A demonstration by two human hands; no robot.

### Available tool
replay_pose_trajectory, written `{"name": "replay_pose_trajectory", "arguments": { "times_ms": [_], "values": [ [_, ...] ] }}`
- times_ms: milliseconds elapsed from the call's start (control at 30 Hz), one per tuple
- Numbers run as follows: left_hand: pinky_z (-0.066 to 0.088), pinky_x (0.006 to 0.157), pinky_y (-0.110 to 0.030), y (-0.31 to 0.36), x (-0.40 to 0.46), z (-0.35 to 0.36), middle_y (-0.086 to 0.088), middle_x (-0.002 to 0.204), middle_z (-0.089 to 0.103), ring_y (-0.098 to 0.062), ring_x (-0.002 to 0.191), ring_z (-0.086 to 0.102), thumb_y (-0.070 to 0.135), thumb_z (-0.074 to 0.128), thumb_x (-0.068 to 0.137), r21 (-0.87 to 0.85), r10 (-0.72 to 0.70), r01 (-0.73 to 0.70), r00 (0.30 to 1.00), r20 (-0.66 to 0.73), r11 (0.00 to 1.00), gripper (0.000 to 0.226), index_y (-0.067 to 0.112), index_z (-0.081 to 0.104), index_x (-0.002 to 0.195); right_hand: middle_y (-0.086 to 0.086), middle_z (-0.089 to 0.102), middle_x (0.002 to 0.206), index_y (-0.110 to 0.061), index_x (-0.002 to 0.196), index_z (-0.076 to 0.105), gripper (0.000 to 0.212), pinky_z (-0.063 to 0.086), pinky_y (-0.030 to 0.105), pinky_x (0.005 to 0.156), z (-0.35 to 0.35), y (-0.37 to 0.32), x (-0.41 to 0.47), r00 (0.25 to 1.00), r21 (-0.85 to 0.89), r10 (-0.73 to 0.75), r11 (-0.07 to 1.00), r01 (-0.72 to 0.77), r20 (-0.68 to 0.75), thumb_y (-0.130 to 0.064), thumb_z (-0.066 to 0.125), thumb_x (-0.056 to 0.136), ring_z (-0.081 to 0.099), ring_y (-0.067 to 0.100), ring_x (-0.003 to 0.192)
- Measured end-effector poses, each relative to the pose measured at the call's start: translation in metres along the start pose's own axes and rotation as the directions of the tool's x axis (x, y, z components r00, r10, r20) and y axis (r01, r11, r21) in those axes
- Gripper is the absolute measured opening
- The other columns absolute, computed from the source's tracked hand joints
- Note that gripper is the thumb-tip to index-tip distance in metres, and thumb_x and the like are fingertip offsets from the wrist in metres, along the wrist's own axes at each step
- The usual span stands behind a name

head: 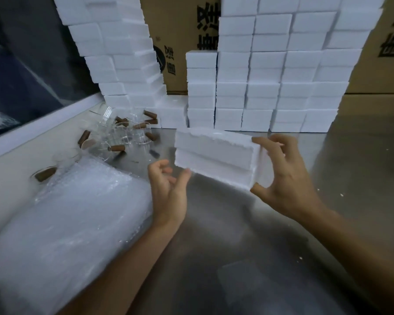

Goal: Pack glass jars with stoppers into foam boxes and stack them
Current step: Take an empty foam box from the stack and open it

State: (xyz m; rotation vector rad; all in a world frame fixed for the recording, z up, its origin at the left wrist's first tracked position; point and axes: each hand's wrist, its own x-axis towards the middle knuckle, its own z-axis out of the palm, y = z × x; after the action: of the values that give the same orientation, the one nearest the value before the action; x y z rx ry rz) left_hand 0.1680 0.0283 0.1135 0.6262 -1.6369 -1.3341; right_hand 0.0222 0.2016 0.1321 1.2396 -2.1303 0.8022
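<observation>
The right hand [280, 176] gripped one end of a closed foam box [216, 156] held above the steel table [237, 246] — the left hand [167, 192], fingers loosely spread, touched its near corner.

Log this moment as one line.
right hand grips foam box | left hand open, thumb touching box | box above table

A foam box [214, 155] sits between the left hand [167, 192] and right hand [280, 176], above the metal table [237, 246]. Behind it stand stacked foam boxes [271, 87] — cardboard cartons [180, 42] behind those. Glass jars with stoppers [123, 130] lie far left, a bubble wrap roll [66, 223] before them.
</observation>
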Motion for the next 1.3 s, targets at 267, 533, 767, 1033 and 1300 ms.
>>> {"name": "replay_pose_trajectory", "arguments": {
  "times_ms": [267, 533, 767, 1033, 1300],
  "values": [
    [0.048, 0.073, -0.015, -0.005, -0.003, -0.005, 0.021, 0.093, 0.069, 0.001, 0.089, 0.065, 0.042, 0.056, 0.081, -0.139, 0.044, -0.031, 0.995, 0.086, 0.99, 0.028, 0.028, 0.052, 0.104, -0.003, 0.034, 0.141, -0.026, 0.14, 0.036, 0.082, 0.052, 0.028, 0.073, 0.004, 0.004, -0.033, 0.999, 0.204, -0.039, 0.978, 0.04, -0.008, -0.013, 0.08, 0.072, 0.048, 0.001, 0.094],
    [0.046, 0.067, -0.012, 0.0, -0.015, -0.009, 0.004, 0.098, 0.066, 0.001, 0.082, 0.062, 0.036, 0.059, 0.074, 0.001, 0.033, -0.033, 0.994, 0.1, 0.999, 0.023, 0.031, 0.052, 0.096, -0.02, 0.057, 0.128, -0.035, 0.146, 0.036, 0.086, 0.046, 0.01, 0.082, 0.007, 0.006, -0.045, 0.959, 0.509, 0.193, 0.816, -0.273, 0.206, 0.015, 0.047, 0.076, 0.056, -0.004, 0.106],
    [0.049, 0.085, -0.036, 0.005, -0.016, -0.01, -0.01, 0.114, 0.063, -0.024, 0.1, 0.061, 0.048, 0.06, 0.071, 0.073, -0.009, -0.003, 0.986, 0.165, 0.997, 0.035, 0.03, 0.063, 0.101, -0.001, 0.064, 0.123, -0.022, 0.129, 0.062, 0.045, 0.052, 0.041, 0.096, -0.003, 0.003, -0.041, 0.902, 0.718, 0.381, 0.568, -0.402, 0.203, -0.023, 0.043, 0.088, 0.064, 0.017, 0.109],
    [0.044, 0.052, -0.018, 0.007, -0.009, -0.014, 0.014, 0.055, 0.054, -0.002, 0.051, 0.054, 0.039, 0.05, 0.097, -0.016, -0.144, 0.154, 0.951, 0.275, 0.988, 0.044, 0.034, 0.065, 0.056, -0.005, 0.066, 0.119, -0.039, 0.121, 0.066, 0.031, 0.048, 0.023, 0.076, 0.002, 0.005, -0.04, 0.875, 0.671, 0.416, 0.577, -0.466, 0.25, -0.033, 0.043, 0.1, 0.062, 0.0, 0.088],
    [0.046, 0.07, -0.032, 0.004, -0.006, -0.016, -0.009, 0.072, 0.06, -0.023, 0.072, 0.059, 0.062, 0.048, 0.093, 0.243, -0.24, 0.184, 0.945, 0.224, 0.953, 0.063, 0.002, 0.062, 0.078, -0.023, 0.069, 0.111, -0.028, 0.119, 0.069, 0.04, 0.047, 0.005, 0.066, 0.01, 0.003, -0.037, 0.832, 0.612, 0.466, 0.574, -0.543, 0.301, -0.007, 0.052, 0.09, 0.063, -0.011, 0.094]
  ]
}}
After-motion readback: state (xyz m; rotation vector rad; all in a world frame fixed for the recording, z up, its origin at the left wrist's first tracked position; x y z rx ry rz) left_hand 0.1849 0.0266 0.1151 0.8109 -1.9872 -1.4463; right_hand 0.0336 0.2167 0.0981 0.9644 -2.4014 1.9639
